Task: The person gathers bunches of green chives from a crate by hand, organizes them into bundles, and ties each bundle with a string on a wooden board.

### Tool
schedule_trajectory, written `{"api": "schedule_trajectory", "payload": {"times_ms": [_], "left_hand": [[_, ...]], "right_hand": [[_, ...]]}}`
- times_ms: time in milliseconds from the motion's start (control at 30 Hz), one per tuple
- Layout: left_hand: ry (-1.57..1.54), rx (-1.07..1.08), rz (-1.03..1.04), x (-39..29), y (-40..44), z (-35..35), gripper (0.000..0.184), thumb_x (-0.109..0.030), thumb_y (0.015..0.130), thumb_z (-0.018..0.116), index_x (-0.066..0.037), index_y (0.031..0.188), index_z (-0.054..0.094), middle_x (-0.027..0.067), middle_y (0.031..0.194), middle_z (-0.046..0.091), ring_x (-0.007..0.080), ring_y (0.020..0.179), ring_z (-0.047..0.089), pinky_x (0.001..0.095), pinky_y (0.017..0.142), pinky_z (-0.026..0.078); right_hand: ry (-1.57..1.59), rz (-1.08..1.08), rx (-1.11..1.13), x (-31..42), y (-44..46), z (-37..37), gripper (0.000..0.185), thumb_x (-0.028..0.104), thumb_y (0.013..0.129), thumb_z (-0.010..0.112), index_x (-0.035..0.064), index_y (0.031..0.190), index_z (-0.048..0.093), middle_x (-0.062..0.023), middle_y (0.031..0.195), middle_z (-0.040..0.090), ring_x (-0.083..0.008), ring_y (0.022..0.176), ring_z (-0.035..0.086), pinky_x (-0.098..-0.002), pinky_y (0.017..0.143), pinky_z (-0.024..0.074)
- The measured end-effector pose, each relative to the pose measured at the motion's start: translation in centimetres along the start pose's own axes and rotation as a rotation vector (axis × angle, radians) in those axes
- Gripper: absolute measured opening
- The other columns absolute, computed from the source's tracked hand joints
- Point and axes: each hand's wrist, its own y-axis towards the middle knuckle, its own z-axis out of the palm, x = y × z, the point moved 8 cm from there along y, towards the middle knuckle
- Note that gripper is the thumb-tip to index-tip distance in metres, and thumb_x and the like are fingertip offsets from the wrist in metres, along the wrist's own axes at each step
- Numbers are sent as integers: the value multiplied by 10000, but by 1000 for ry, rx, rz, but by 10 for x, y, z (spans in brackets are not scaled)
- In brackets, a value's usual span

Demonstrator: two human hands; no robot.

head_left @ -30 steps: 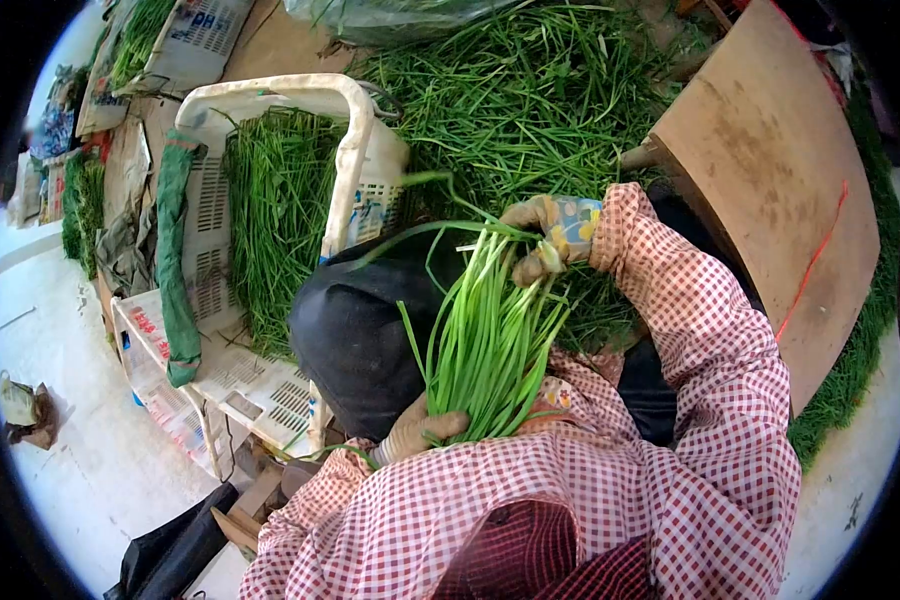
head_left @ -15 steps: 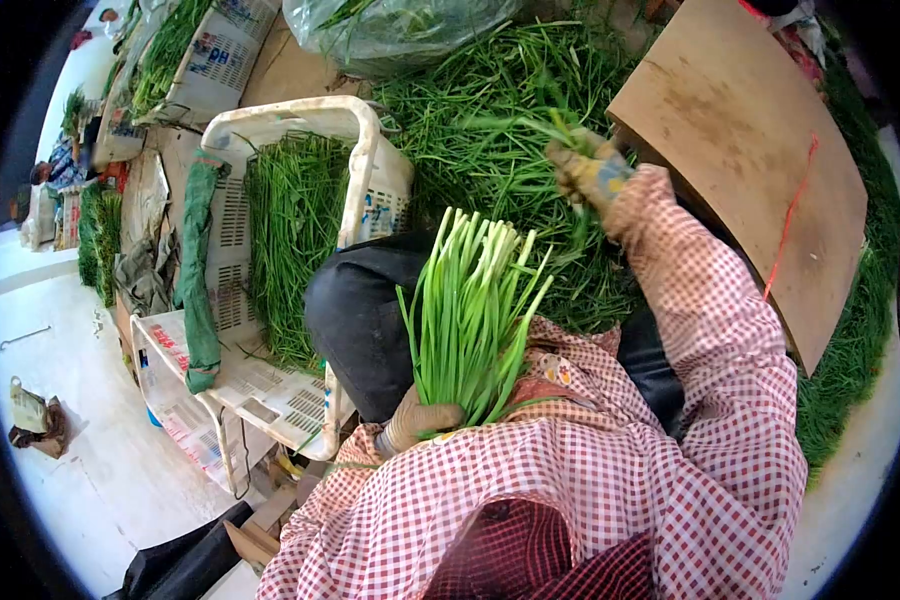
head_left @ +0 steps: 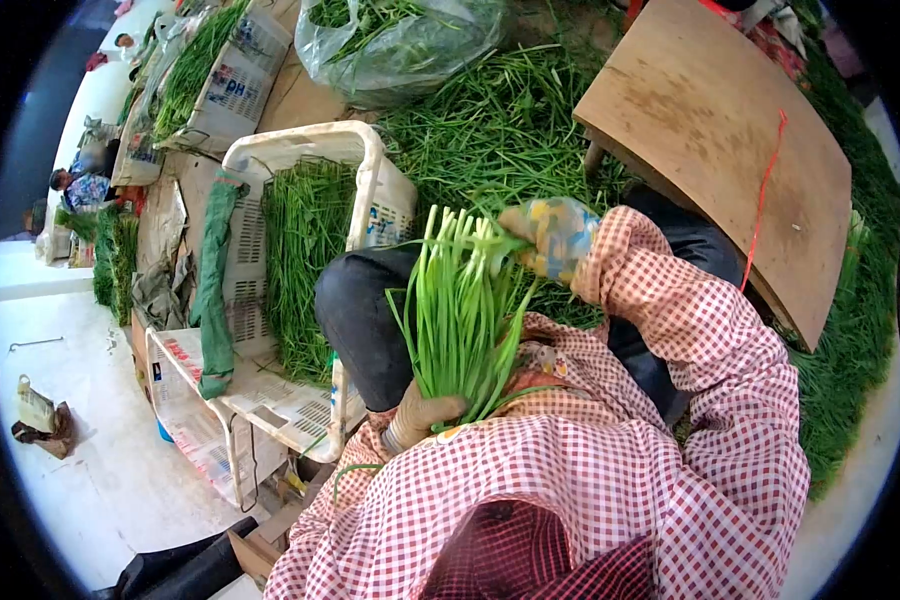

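A bunch of long green stalks (head_left: 460,330) with pale ends pointing up stands over my lap. My gloved left hand (head_left: 422,416) is wrapped round its lower, leafy part. At the pale ends, my right hand (head_left: 550,238), in a blue and yellow patterned glove, has its fingers against the right side of the stalks. Its fingertips are partly blurred, and what they pinch is hard to make out. Behind the bunch lies a heap of loose green leaves (head_left: 490,130).
A white plastic basket (head_left: 370,170) of green stalks stands left of my knee. Beyond the heap sits a clear plastic bag (head_left: 400,55). A tilted brown board (head_left: 720,130) with a red string (head_left: 767,190) is at the right. A person (head_left: 85,185) sits far left.
My right hand left the bunch's pale ends, reached over the heap with loose green leaves, and came back to the ends. My left hand has kept its hold. The view has shifted.
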Motion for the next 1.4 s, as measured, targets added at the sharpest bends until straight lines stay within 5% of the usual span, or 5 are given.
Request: {"api": "schedule_trajectory", "payload": {"times_ms": [233, 333, 667, 1267, 1400], "left_hand": [[62, 9, 126, -6, -19, -13, 662, -135, 695, 759, -24, 1294, 500, 91, 1191, 606, 225, 1058, 579, 378, 907, 467], [64, -18, 188, -13, -22, -10, 655, -157, 705, 787, -24, 1284, 509, 94, 1187, 608, 225, 1053, 579, 394, 897, 473], [368, 123, 144, -33, -2, 25, 728, -71, 756, 773, -13, 1372, 391, 114, 1297, 541, 242, 1166, 529, 396, 1005, 417], [556, 462, -124, -52, 28, 58, 1077, -225, 649, 866, -28, 1465, 192, 106, 1404, 419, 179, 1274, 413, 364, 1082, 315], [465, 275, 49, -71, 68, 59, 585, -264, 855, 649, 3, 1326, 426, 91, 1223, 549, 174, 1128, 509, 319, 990, 404]], "right_hand": [[156, 1081, 61, -140, -40, 52, 444, 322, 941, 499, 72, 1308, 482, -170, 1185, 573, -286, 1034, 559, -411, 877, 474], [-276, 650, 744, -90, -30, 47, 550, 434, 939, 467, 97, 1373, 438, -193, 1349, 478, -328, 1278, 434, -471, 1027, 396], [2069, -304, -73, 33, -17, 61, 950, 456, 751, 760, 81, 1464, 255, -108, 1431, 393, -228, 1289, 422, -408, 1056, 377], [1920, 153, -764, 22, -58, -9, 364, 31, 848, 628, 59, 1206, 565, -98, 904, 635, -253, 861, 659, -411, 764, 585], [1911, 171, -824, 27, -56, -12, 256, -5, 826, 658, 61, 1070, 621, -105, 932, 669, -225, 848, 664, -378, 727, 580]]}}
